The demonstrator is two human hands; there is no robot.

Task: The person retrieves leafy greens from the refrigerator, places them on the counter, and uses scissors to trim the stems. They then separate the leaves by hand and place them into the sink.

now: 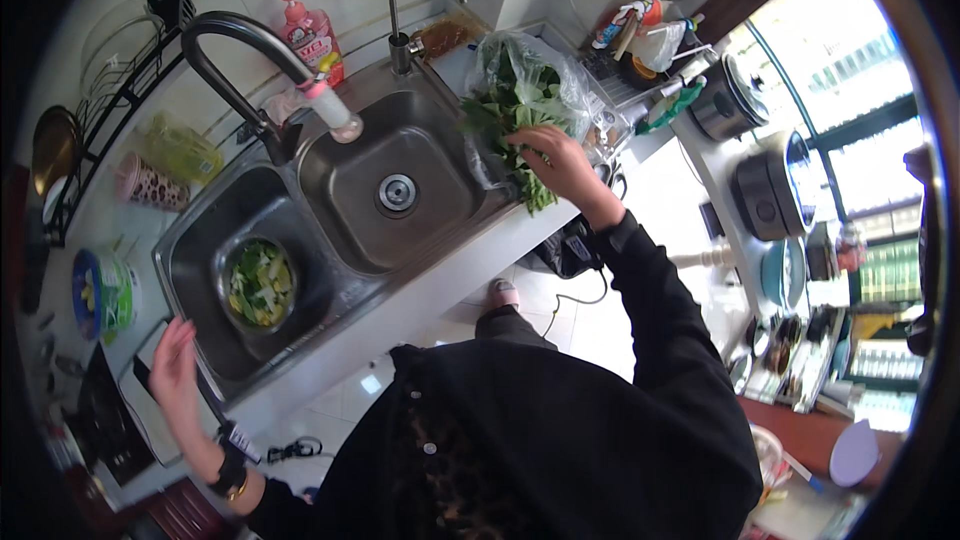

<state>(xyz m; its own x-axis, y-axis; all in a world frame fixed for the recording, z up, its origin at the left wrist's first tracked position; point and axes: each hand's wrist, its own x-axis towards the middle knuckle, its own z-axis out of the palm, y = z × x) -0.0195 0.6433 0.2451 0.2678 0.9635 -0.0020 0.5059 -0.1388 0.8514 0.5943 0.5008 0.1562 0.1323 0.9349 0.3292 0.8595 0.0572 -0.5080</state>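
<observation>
At the right end of the sink, my right hand (555,162) is closed on leafy greens (535,100), its fingers curled among the leaves. The greens spill out of a clear plastic bag (572,70) on the counter. My left hand (174,360) hovers by the left basin's near-left rim, fingers stretched and holding nothing. In the left basin (190,265) sits a round metal bowl (290,312) with cut greens (262,282) in it. The right basin (345,225) shows only its drain (397,192).
A tall faucet (240,22) with a pink-white nozzle arches over the sink; a thinner faucet (400,25) stands behind. A pink pump bottle (308,35) is at the wall. Left are a green-white tub (118,295) and dish rack (120,80). Rice cookers (768,198) line the right counter.
</observation>
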